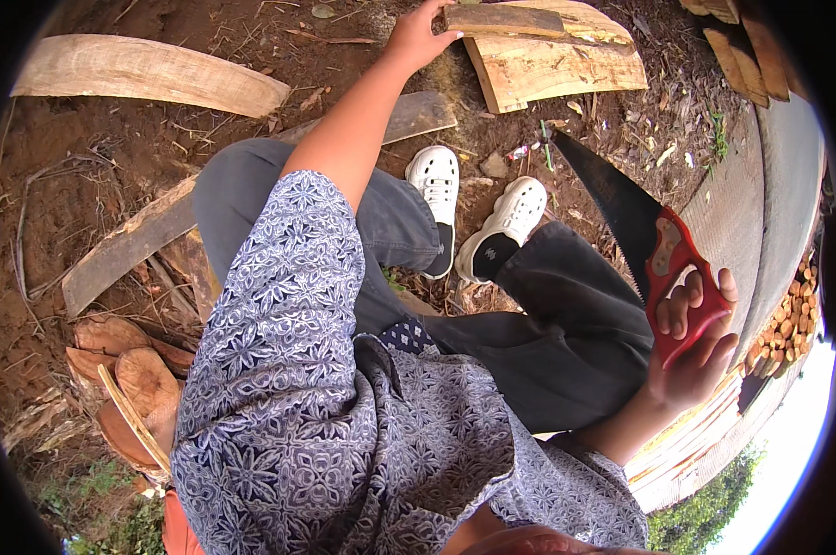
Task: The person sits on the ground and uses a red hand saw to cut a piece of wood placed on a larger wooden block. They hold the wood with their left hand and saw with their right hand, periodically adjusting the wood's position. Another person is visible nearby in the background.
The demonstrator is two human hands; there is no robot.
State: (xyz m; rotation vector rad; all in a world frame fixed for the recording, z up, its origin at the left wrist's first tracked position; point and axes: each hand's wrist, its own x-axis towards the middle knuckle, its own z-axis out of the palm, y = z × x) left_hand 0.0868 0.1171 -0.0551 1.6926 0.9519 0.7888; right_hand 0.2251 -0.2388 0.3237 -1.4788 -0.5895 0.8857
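My left hand [420,35] reaches far forward and grips the left end of a short brown wooden strip [506,19], thumb on the near side and fingers on the far side. The strip lies over a wide pale wooden slab [566,69] on the ground. Out to the right, my right hand [691,347] is wrapped round the red handle of a handsaw [617,199]. Its dark blade points forward and left, apart from the slab, with the toothed edge toward my legs.
A curved pale plank [149,74] lies at the far left. A weathered board [131,250] runs beside my left leg. Cut wood pieces [136,379] are heaped at the lower left. White clogs [433,185] are on my feet. Stacked wood [788,319] stands at right.
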